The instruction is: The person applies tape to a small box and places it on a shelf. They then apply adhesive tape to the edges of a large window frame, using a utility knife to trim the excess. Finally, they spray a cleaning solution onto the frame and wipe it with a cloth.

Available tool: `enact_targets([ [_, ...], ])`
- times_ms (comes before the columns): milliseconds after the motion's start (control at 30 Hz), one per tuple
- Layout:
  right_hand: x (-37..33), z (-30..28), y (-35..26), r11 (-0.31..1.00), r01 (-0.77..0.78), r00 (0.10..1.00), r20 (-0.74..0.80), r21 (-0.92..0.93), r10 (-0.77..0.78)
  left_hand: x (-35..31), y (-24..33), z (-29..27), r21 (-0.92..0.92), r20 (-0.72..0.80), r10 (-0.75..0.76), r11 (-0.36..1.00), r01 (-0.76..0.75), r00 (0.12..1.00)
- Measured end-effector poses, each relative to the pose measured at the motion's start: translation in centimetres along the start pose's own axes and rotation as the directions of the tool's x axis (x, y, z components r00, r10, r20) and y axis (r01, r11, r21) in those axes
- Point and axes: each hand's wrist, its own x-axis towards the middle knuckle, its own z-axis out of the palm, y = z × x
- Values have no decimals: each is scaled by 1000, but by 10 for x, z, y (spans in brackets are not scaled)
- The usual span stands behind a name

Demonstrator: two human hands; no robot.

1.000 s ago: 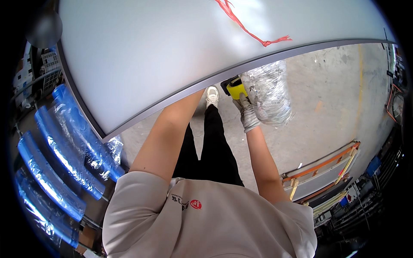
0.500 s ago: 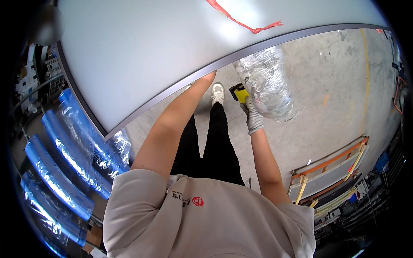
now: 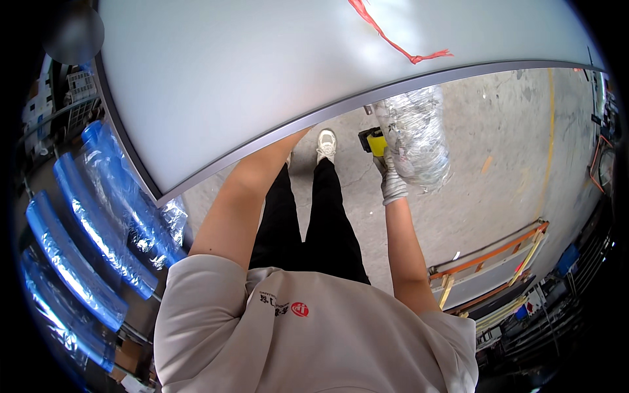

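Note:
A large white panel (image 3: 295, 78) with a grey rim fills the upper view, and a red strip (image 3: 393, 42) lies on it. My right hand (image 3: 393, 182), in a grey glove, is shut on a roll of clear stretch film (image 3: 419, 137) with a yellow handle part (image 3: 375, 142). The roll is held upright just below the panel's edge. My left forearm (image 3: 242, 196) reaches under the panel's edge, so the left hand is hidden. My legs and a white shoe (image 3: 326, 144) stand on the concrete floor below.
Several long tubes wrapped in blue film (image 3: 98, 223) lie on a rack at my left. An orange-and-yellow metal frame (image 3: 491, 255) lies on the floor at the right. Shelving and clutter line the far right edge.
My right hand and the film roll have drifted slightly to the right along the panel's edge. The left arm stays under the panel.

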Motion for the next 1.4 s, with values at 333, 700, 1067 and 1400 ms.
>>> enact_targets([
  [333,8,24,-19,986,78,996,-21,-145,-82,3,54,-3,-17,98,286,958,-285,953],
  [700,-10,97,-47,991,127,989,82,-28,-125,-172,-26,-60,-157,25,-162,974,164,986],
  [1067,-89,170,-86,854,366,868,466,-369,-170,-283,123,-152,-968,161,-236,153,200,958],
  [1400,-288,206,-209,972,191,319,945,-133,67,-323,170,-181,-943,257,58,-202,264,965],
])
